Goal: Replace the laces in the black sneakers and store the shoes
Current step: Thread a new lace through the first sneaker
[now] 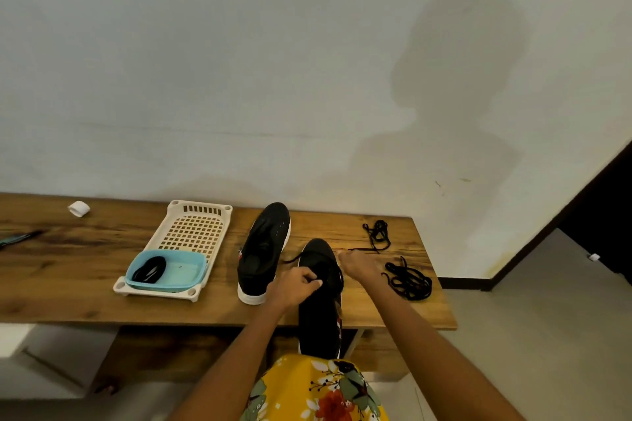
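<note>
A black sneaker (319, 318) with a white sole lies in front of me, its heel over the table's front edge and its toe pointing away. My left hand (294, 285) pinches a black lace over its eyelets. At the shoe's right side my right hand (359, 265) holds the other end of that lace, which runs off to the right. The second black sneaker (262, 249) rests on the table to the left. Two loose black laces, one coil (408, 280) and one tangle (376, 232), lie to the right.
A cream slotted basket (196, 232) stands left of the shoes on the wooden table (68, 284); a light blue tub (178, 272) inside it holds a black bundle (150, 268). A small white object (79, 208) sits far left. A wall runs behind the table.
</note>
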